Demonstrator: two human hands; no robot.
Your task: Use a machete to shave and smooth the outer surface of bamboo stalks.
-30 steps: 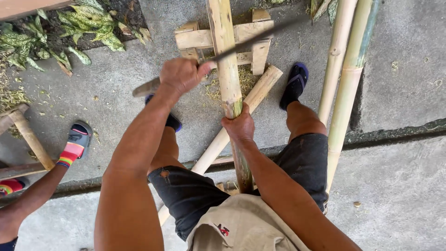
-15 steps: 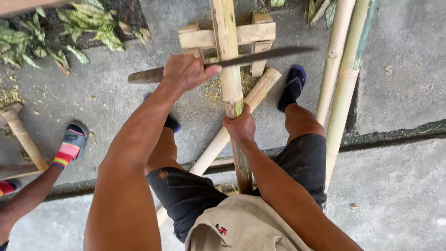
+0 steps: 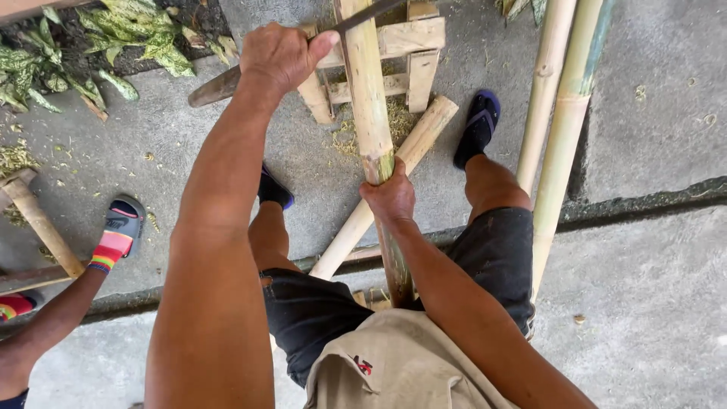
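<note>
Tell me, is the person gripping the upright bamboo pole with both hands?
No: only the right hand grips the bamboo pole; the left hand holds a long knife.

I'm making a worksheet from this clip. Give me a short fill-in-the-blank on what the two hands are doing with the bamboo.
1. The left hand grips the handle of a long ____, whose blade lies across the bamboo pole.
2. The right hand holds the bamboo pole ____ the blade, nearer the body.
3. The pole's far end rests on a small ____ frame on the concrete.
4. A second bamboo piece lies ____ under the held pole.

Missing words: knife; below; wooden; crosswise
</note>
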